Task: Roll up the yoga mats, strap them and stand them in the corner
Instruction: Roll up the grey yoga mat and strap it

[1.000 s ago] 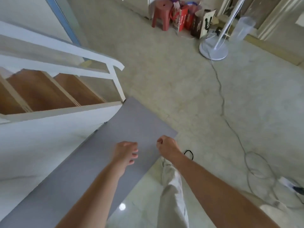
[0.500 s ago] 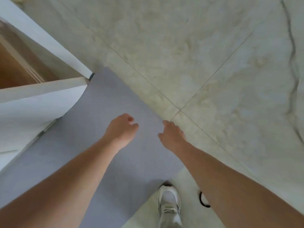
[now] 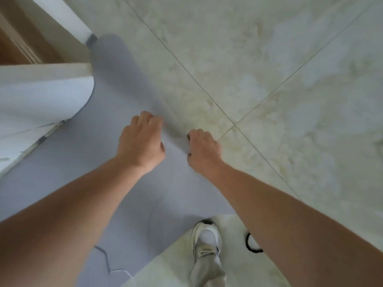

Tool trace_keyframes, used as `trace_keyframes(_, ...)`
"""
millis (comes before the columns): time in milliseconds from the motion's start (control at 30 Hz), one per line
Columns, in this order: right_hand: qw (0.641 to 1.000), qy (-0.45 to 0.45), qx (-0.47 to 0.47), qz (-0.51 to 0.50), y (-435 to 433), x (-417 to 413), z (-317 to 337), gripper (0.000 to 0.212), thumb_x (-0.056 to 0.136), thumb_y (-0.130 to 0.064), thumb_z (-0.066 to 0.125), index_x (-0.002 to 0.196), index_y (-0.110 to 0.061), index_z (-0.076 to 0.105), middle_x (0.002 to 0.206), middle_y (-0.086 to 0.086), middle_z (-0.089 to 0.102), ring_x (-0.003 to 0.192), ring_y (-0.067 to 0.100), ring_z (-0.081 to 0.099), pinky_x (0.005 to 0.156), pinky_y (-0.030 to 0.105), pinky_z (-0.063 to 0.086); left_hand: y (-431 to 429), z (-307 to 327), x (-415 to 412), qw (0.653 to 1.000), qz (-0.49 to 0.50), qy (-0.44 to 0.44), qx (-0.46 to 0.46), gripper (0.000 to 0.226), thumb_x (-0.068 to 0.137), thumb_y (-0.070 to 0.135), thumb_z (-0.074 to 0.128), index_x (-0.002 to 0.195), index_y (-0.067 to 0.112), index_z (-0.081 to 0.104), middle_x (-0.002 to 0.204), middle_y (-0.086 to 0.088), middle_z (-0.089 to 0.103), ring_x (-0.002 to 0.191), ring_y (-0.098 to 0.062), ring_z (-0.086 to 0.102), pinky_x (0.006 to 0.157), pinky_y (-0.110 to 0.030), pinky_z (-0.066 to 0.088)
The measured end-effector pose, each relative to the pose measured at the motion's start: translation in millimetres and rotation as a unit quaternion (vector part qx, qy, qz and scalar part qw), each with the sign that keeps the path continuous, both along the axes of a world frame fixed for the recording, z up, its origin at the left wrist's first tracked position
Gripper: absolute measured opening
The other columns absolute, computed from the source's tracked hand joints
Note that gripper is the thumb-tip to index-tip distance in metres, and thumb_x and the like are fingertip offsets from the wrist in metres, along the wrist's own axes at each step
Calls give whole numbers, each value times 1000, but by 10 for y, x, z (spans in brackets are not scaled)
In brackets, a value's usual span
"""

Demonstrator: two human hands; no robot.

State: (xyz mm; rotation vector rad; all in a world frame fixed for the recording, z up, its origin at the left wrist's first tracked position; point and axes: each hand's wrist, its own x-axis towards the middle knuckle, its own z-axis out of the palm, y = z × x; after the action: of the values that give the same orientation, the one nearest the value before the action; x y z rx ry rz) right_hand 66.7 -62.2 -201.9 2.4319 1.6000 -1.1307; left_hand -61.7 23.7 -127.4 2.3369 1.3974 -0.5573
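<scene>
Grey yoga mat [image 3: 176, 193]: flat, matte, smooth sheet lying on the floor, running from lower left up toward frame centre. Its short end edge slants from upper left to centre and is blurred. Your left hand [image 3: 141, 141] sits at that edge, knuckles up, fingers curled down over it. Your right hand [image 3: 204, 150] is bunched like a fist on the same edge, near the mat's corner. Glossy pale marble-pattern tile floor [image 3: 290, 79], thin dark grout lines crossing at centre right. White stair panel [image 3: 41, 96] at left, touching the mat's side. White mesh sneaker [image 3: 207, 239] at bottom centre, just off the mat. Black elastic loop [image 3: 248, 243] on tile beside it, partly under your forearm.
</scene>
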Motion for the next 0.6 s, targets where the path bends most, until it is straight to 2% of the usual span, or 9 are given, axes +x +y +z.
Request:
trace_keyframes(100, 993, 5, 36, 108, -181, -280, 812, 41, 83, -5, 62, 119, -16, 45, 119, 0, 43, 112, 22, 43, 74, 32, 41, 63, 760, -1, 977, -146, 151, -24, 88, 84, 25, 65, 156, 20, 14, 162, -11, 14, 152, -34, 8, 123, -51, 9)
trace_keyframes(167, 985, 17, 49, 166, -243, -432, 1418, 43, 83, -4, 61, 121, -14, 44, 119, 2, 48, 107, 23, 48, 72, 32, 40, 83, 1306, -85, 949, -187, 241, -76, 86, 85, 28, 63, 156, 23, 15, 159, -8, 21, 152, -34, 8, 121, -58, -1)
trace_keyframes(233, 979, 24, 60, 194, -271, -564, 2067, 38, 84, -4, 59, 119, -12, 45, 110, 4, 57, 89, 24, 52, 67, 31, 31, 105, 1907, -243, 925, -185, 307, -125, 71, 77, 31, 72, 141, 27, 41, 140, -2, 47, 139, -29, 35, 118, -60, 9)
trace_keyframes(300, 975, 13, 86, 205, -341, -671, 2750, 36, 80, -2, 64, 110, -12, 49, 90, 4, 64, 69, 21, 45, 64, 30, 26, 97, 2563, -430, 909, -138, 343, -191, 64, 69, 39, 82, 124, 27, 54, 121, 4, 61, 120, -24, 55, 112, -52, 27)
trace_keyframes(367, 970, -1, 103, 221, -446, -775, 3427, 44, 57, -3, 79, 92, -14, 55, 62, -2, 60, 52, 17, 37, 56, 26, 24, 38, 3265, -645, 899, -65, 334, -274, 75, 64, 47, 87, 127, 22, 56, 126, -1, 63, 114, -26, 61, 100, -38, 43)
trace_keyframes(433, 959, -15, 130, 252, -584, -897, 4071, 51, 42, -5, 85, 82, -18, 54, 53, -6, 55, 43, 15, 44, 54, 23, 24, -95, 3966, -892, 891, 5, 297, -342, 74, 62, 50, 89, 125, 20, 62, 128, -7, 60, 111, -29, 61, 89, -31, 47)
trace_keyframes(467, 960, 0, 124, 252, -655, -973, 4428, 48, 50, -6, 84, 86, -17, 54, 60, -4, 58, 51, 17, 54, 56, 24, 27, -195, 4304, -1036, 891, 42, 267, -365, 67, 62, 50, 89, 118, 21, 66, 125, -7, 61, 108, -28, 61, 84, -29, 48)
trace_keyframes(533, 964, 15, 113, 242, -752, -1150, 5132, 43, 74, -9, 72, 112, -16, 51, 91, 4, 65, 82, 25, 63, 68, 28, 34, -422, 4968, -1382, 903, 87, 204, -368, 57, 62, 46, 89, 109, 20, 68, 114, -5, 64, 101, -25, 63, 74, -26, 49)
trace_keyframes(600, 968, 27, 53, 243, -887, -1376, 5814, 64, 82, -25, 70, 137, -22, 38, 124, 4, 59, 111, 27, 57, 89, 32, 40, -696, 5543, -1749, 933, 84, 157, -313, 63, 56, 45, 91, 108, 18, 68, 107, -2, 69, 96, -24, 67, 78, -28, 55)
